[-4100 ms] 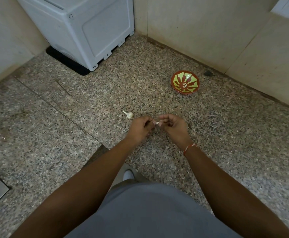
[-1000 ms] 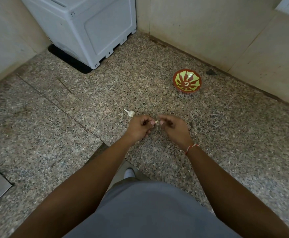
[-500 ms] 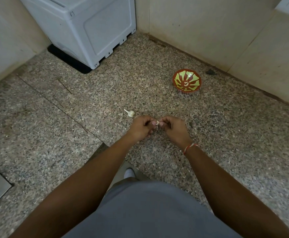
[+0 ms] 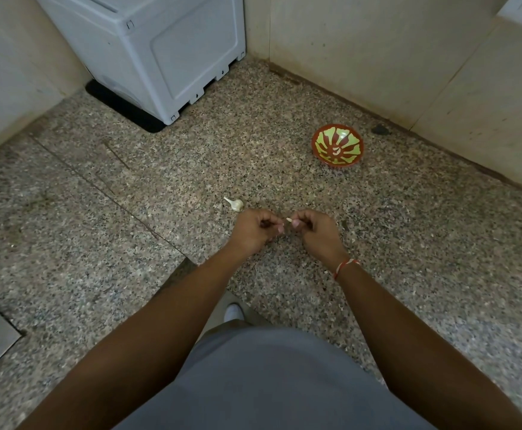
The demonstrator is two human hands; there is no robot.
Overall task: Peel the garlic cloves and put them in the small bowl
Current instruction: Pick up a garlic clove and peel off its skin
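Clove point(image 4: 289, 219) seemingly between hands point(image 4: 284, 231)

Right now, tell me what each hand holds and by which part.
The right hand pinches a garlic clove at one end between its fingertips. The left hand is curled, but what it holds cannot be told.

Both hands curled over granite counter point(image 4: 408, 243), right hand point(image 4: 314, 232) pinching garlic clove point(image 4: 288, 219), left hand point(image 4: 253, 231) close beside
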